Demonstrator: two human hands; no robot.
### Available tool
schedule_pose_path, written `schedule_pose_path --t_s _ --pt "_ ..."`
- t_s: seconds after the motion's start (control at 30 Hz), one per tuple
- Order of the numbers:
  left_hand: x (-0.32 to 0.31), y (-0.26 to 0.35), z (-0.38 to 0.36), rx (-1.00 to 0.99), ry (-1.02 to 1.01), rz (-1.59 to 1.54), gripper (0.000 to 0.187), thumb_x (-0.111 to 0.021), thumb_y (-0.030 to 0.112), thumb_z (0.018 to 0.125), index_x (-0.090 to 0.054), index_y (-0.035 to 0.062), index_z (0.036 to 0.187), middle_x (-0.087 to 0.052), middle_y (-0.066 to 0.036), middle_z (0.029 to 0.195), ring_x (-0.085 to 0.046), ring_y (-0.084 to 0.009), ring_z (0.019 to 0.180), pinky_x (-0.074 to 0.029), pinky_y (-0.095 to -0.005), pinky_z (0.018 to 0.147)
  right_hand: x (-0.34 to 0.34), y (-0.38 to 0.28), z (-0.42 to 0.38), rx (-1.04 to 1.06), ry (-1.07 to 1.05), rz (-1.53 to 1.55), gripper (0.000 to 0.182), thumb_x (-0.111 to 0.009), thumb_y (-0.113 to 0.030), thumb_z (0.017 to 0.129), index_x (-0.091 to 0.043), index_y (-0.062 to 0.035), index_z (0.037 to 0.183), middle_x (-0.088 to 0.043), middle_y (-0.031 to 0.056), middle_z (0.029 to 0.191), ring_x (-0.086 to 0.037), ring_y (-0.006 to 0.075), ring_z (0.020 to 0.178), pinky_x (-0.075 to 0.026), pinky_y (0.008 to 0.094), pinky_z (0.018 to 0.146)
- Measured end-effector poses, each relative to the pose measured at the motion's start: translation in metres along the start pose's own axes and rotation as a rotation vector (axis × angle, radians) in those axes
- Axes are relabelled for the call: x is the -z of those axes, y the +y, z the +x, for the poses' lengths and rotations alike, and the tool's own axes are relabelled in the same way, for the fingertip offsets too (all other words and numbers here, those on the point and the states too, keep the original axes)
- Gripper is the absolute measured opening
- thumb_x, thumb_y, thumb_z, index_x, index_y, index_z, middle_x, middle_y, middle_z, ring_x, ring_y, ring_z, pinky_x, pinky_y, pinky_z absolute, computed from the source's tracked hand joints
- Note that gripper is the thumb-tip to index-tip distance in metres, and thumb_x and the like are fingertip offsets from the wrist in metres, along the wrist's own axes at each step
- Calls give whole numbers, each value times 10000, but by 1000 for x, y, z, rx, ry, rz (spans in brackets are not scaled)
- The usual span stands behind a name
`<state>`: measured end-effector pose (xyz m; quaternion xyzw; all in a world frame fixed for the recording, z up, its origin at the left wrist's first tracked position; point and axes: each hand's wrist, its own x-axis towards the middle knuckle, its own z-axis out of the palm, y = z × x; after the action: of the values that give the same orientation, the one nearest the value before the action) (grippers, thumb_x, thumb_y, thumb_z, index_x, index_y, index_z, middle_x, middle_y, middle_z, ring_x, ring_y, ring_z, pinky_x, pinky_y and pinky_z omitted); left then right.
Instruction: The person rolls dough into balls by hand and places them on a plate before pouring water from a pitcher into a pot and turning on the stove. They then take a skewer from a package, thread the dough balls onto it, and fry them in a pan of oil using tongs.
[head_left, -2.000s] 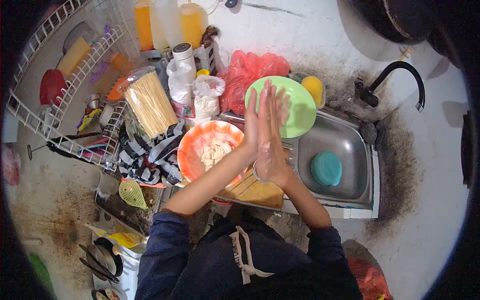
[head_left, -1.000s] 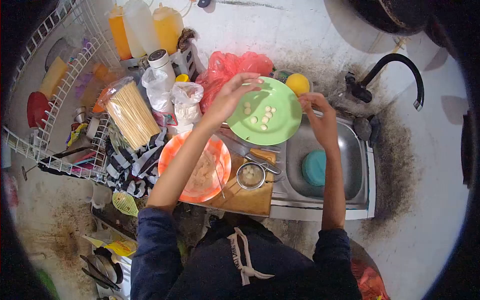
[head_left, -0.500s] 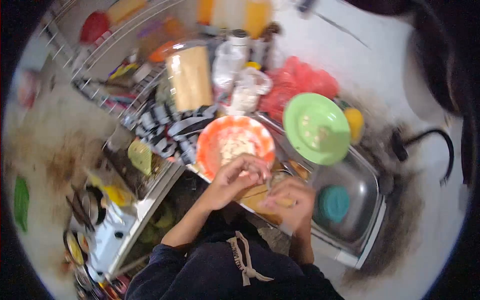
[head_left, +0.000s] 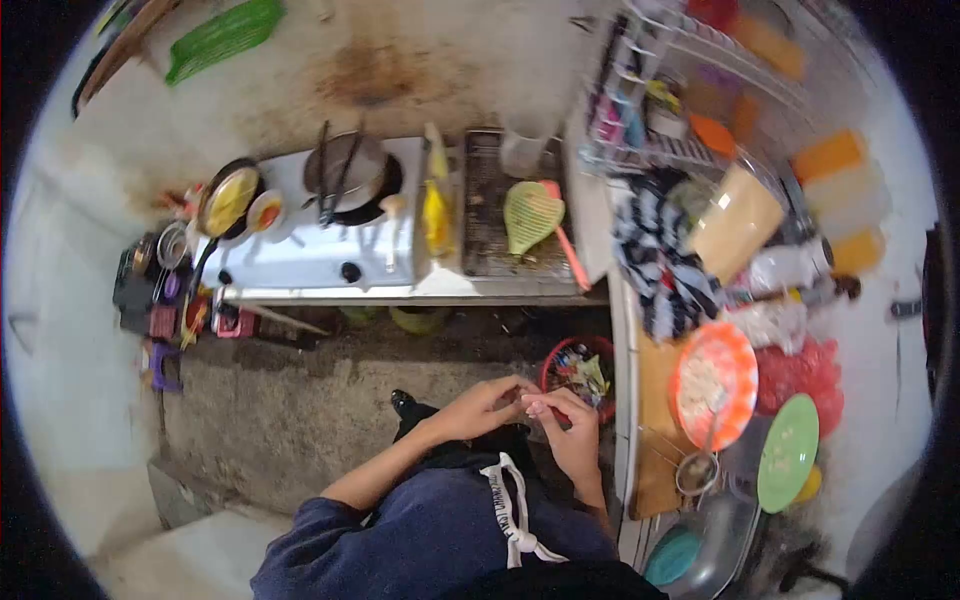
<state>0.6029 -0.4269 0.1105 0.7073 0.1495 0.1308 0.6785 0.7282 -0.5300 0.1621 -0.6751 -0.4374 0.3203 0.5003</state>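
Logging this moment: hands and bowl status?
Left hand, right hand: fingertips close, grip unclear. Orange bowl at right, pale mix inside. Red bin just beyond right hand.

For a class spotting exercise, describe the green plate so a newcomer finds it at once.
Find the sink, lower right. The green plate lies at its upper right, just beyond the bowl. It is plain light green, while the bowl is orange and white.

You are in a cramped kitchen, probably a home one: a white two-burner stove [head_left: 305, 262] carries a dark pot [head_left: 343, 172] and a frying pan [head_left: 231, 200], a metal sink [head_left: 712, 535] sits at the lower right, and a white wire dish rack [head_left: 655, 150] stands near an orange-and-white bowl [head_left: 741, 385] and a green plate [head_left: 788, 450].
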Motion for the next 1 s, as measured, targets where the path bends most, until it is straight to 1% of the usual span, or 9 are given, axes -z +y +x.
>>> schedule_pose_path --t_s 0.17,0.3,0.43,0.57,0.7,0.77,0.8,0.9,1.0 --pt "59 -30 -82 189 103 5 290 -462 137 859 -452 19 1123 -563 -112 959 -543 -175 891 -424 -292 781 -86 14 19 4 -265 -65 79 -614 -60 753 -645 -14 810 -606 71 739 -593 145 715 -442 239 645" --pt "122 -42 -139 105 215 129 334 -495 142 827 -447 20 1134 -565 -133 979 -555 -223 904 -430 -332 776 -170 1 42 16 -421 -135 63 -624 -71 745 -638 -10 737 -608 63 720 -585 145 698 -439 245 650" --pt "187 -45 -188 173 324 236 350 -502 155 820 -445 22 1139 -561 -138 1000 -550 -240 928 -428 -346 783 -256 0 75 61 -566 -65 56 -606 -52 755 -616 -6 785 -589 45 736 -548 119 695 -419 231 642" --pt "228 -50 -232 197 538 242 332 -504 162 808 -466 25 1108 -580 -138 954 -570 -268 893 -434 -336 773 -323 11 119 157 -366 -53 389 -582 -91 793 -427 -29 1144 -516 70 1048 -514 133 878 -433 240 675" --pt "259 -53 -258 235 596 196 333 -503 165 817 -463 12 1109 -576 -130 973 -560 -244 912 -433 -337 781 -362 63 214 110 45 -95 745 -692 -268 712 -244 -5 1245 -413 182 1150 -500 204 916 -438 248 681" --pt "270 -57 -264 253 609 208 336 -502 167 821 -460 5 1111 -573 -128 978 -557 -237 914 -433 -337 783 -371 49 248 -281 39 43 880 -729 -328 666 -164 -19 1265 -406 204 1157 -513 207 883 -440 252 664" --pt "276 -61 -264 266 550 182 355 -487 199 840 -445 14 1140 -568 -126 994 -551 -232 931 -423 -336 798 -373 54 265 -362 -19 125 938 -738 -321 659 -94 -30 1276 -418 194 1160 -536 187 829 -442 255 644" --pt "293 -65 -262 323 472 139 382 -473 229 859 -422 28 1180 -558 -119 1027 -537 -220 960 -411 -325 826 -384 54 285 -317 -32 251 937 -730 -230 681 -29 -41 1273 -477 228 1065 -561 157 714 -467 270 598" --pt "314 -73 -257 316 467 112 381 -469 227 863 -420 29 1184 -552 -107 1040 -525 -207 972 -406 -321 844 -386 46 291 -283 -35 236 832 -697 -168 715 -63 -49 1240 -505 201 975 -549 152 663 -468 252 570"
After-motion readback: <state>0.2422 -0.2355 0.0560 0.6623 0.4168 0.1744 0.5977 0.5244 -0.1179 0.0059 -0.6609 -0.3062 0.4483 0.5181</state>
